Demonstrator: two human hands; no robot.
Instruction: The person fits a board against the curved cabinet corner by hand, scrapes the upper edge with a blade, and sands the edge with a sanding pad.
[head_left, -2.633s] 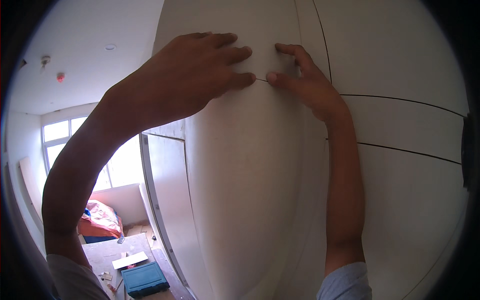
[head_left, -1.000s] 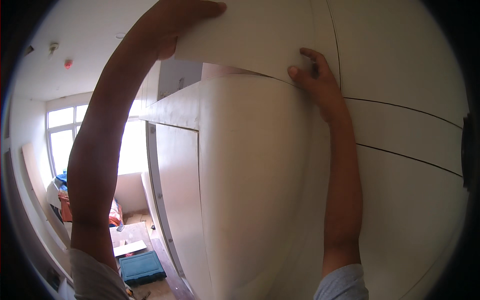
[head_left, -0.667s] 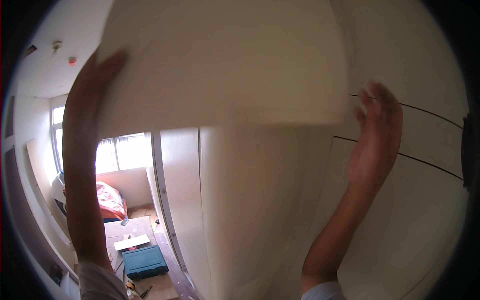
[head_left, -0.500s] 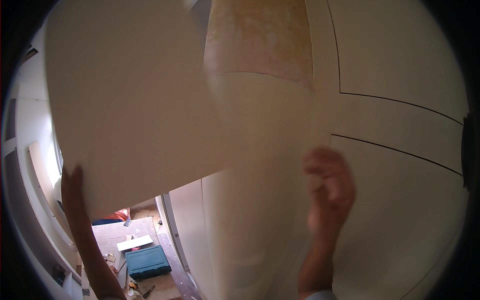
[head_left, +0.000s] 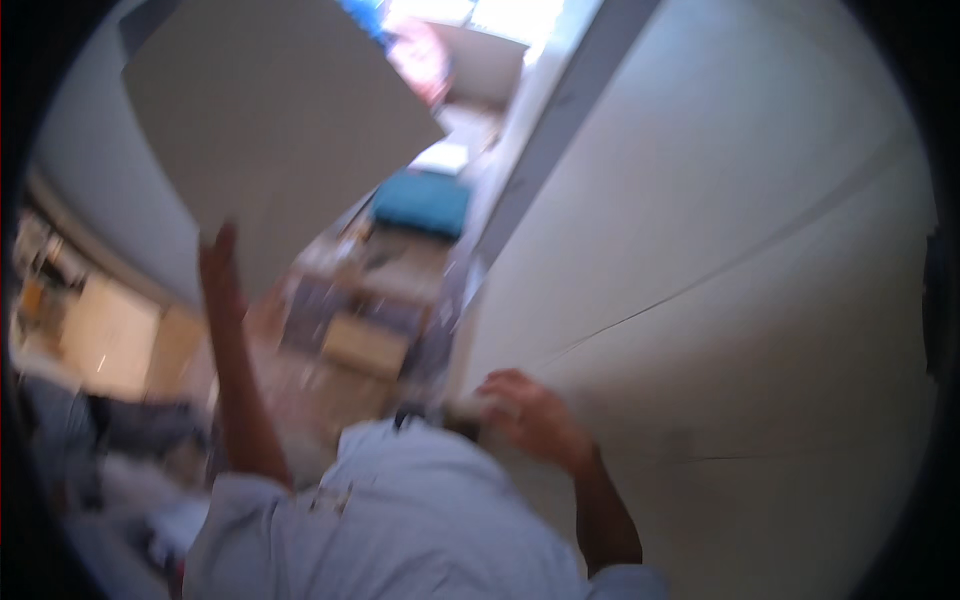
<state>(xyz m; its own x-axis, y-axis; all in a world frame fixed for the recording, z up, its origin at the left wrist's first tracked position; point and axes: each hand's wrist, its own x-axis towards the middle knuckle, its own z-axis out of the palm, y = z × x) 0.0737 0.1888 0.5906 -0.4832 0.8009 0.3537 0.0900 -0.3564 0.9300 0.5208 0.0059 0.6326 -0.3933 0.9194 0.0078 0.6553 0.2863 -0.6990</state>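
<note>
A large flat beige panel [head_left: 270, 110] is held up and tilted in the upper left. My left hand [head_left: 222, 265] grips its lower corner, thumb and fingers pinching the edge; part of the fingers is hidden behind it. In front of my shirt, my right hand [head_left: 530, 415] has loosely bent fingers, slightly apart and a little blurred, with nothing in them. It hovers close to the pale smooth wall panelling [head_left: 720, 250] on the right.
A teal case [head_left: 422, 203] rests on the floor beyond, near a small white board [head_left: 440, 157]. Closer to me lies a tan block-like piece [head_left: 365, 345]. Dark and pale cloth-like items [head_left: 100, 430] are heaped at the lower left, blurred.
My view has swung down and left, bringing the floor and my shirt into sight. The panel has moved away from the wall, still in my left hand. My right hand has lowered.
</note>
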